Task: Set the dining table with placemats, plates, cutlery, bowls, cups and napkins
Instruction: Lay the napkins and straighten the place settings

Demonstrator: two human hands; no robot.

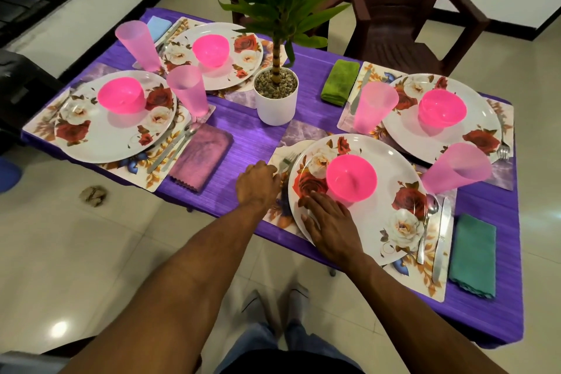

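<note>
Here, the right hand (329, 226) is laid flat with spread fingers on the near rim of the nearest plate (391, 191), which carries a pink bowl (351, 177) and sits on a floral placemat (425, 279). The left hand (257, 185) is curled at the fork (285, 161) just left of that plate; whether the fork is actually pinched cannot be told. A spoon (428, 228), knife (441, 240) and teal napkin (472, 255) are laid to the plate's right, with a pink cup (457, 173) beyond.

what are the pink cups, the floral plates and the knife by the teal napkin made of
Pink cups: likely plastic, frosted; light shows through the walls.
Floral plates: smooth and glossy with printed roses; melamine or ceramic, the look cannot settle which.
Knife: metal, probably stainless steel; silvery and reflective, lying beside the teal napkin.
</note>
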